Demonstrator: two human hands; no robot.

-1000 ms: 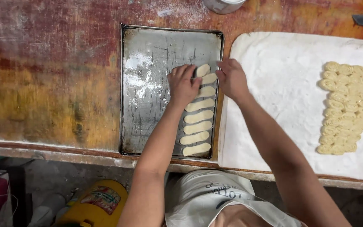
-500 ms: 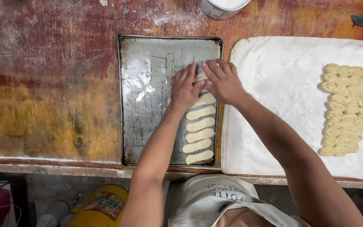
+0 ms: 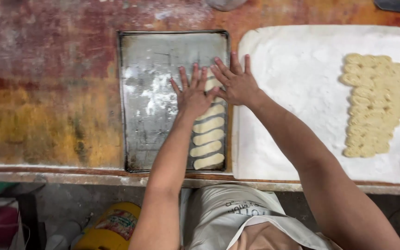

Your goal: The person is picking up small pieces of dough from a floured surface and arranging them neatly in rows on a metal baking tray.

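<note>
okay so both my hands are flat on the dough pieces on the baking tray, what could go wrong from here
Both palms, left hand and right hand, lie flat on the top dough pieces, so pressing hard may squash them thinner than the four uncovered ones below. The row hugs the right rim of the baking tray, so pieces could get pushed against it and deform. The right forearm hangs over the floured cloth and might drag it.

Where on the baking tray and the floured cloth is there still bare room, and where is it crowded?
The tray is bare across its left and middle, left of the dough pieces lined along its right edge. The left hand and right hand crowd that row's far end. The floured cloth is bare between the right forearm and the shaped dough batch near its right side.
</note>
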